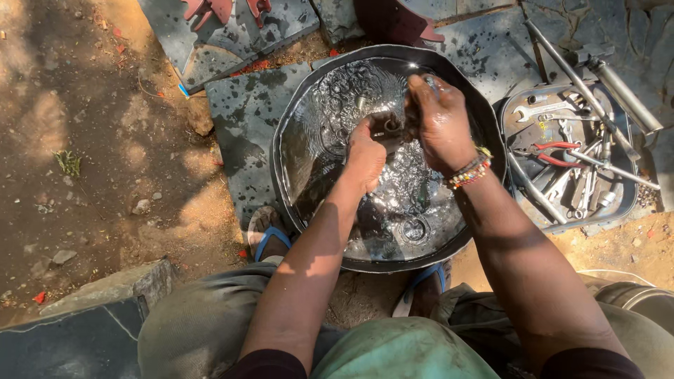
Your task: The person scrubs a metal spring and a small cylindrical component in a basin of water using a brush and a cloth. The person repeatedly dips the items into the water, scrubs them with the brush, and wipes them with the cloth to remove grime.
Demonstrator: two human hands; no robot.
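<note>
The left hand [365, 158] is closing around a small dark metal part [387, 128], gripping it from below and holding it just above the water in a wide black basin [281, 140]. The right hand [441, 123] is wet and curling over the same part from the other side, its fingers pressing on the top edge, so both hands are touching the part and nearly touching each other. A beaded bracelet [469, 172] is sitting on the right wrist, just behind that hand. Directly beneath both hands the water is rippling and glinting, and other small metal pieces are lying submerged below them, including a round one [415, 229] nearer the person's body than the left hand. Well out beyond the right hand, a shallow metal tray [516, 112] is resting on the stone slabs, holding spanners [544, 111] and red-handled pliers [554, 153]. Below the left hand's forearm, a foot in a blue-strapped sandal [268, 235] is standing just beside the basin's rim.
</note>
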